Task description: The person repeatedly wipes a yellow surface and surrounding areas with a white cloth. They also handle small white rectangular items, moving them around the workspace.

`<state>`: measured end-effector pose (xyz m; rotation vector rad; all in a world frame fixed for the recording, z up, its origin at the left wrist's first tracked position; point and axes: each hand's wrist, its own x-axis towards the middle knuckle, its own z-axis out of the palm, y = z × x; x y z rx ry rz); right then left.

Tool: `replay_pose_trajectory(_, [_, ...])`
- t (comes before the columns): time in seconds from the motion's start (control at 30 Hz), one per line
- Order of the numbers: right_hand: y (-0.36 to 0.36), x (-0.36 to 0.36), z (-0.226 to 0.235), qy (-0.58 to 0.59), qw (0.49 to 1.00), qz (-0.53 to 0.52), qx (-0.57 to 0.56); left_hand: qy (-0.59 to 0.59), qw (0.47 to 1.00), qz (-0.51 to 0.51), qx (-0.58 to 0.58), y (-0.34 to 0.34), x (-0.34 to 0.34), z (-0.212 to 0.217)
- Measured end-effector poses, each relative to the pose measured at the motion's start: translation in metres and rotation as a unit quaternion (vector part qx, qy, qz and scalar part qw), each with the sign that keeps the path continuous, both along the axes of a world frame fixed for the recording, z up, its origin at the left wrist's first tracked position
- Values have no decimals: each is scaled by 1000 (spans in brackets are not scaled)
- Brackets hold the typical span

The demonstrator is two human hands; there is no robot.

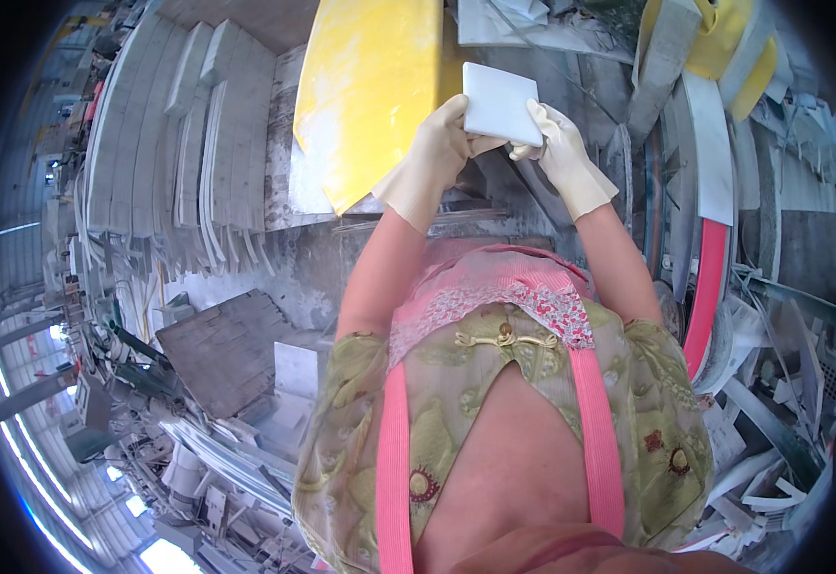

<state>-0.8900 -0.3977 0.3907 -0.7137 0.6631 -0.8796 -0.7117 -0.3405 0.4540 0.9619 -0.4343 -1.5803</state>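
Note:
Both of my hands wear cream rubber gloves and hold a small white square tile [499, 101] between them at the top middle of the head view. My left hand [434, 153] grips the tile's left edge, thumb under its lower corner. My right hand [563, 153] grips its right edge. The tile is tilted and held in front of a large yellow slab [365, 91] that leans to the left of it.
Rows of white curved stone pieces [174, 143] stand stacked at the left. A dark wooden pallet [227, 349] lies at lower left. A red and white curved strip [710, 258] and scattered white offcuts [772, 459] fill the right. My pink apron covers the lower middle.

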Motion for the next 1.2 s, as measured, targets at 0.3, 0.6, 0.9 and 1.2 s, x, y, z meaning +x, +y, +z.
replay_pose_trajectory(0.3, [31, 26, 4, 264, 917, 92, -283, -335, 939, 41, -63, 38, 95, -22])
replay_pose_trajectory(0.6, [85, -293, 16, 801, 520, -183, -232, -530, 845, 40, 53, 37, 207, -22])
replay_pose_trajectory(0.9, [44, -311, -30, 908, 312, -26, -279, -716, 690, -47, 90, -14, 217, -58])
replay_pose_trajectory(1.2, [11, -324, -13, 789, 378, -117, -469, -703, 687, 53, 176, -1, 199, -46])
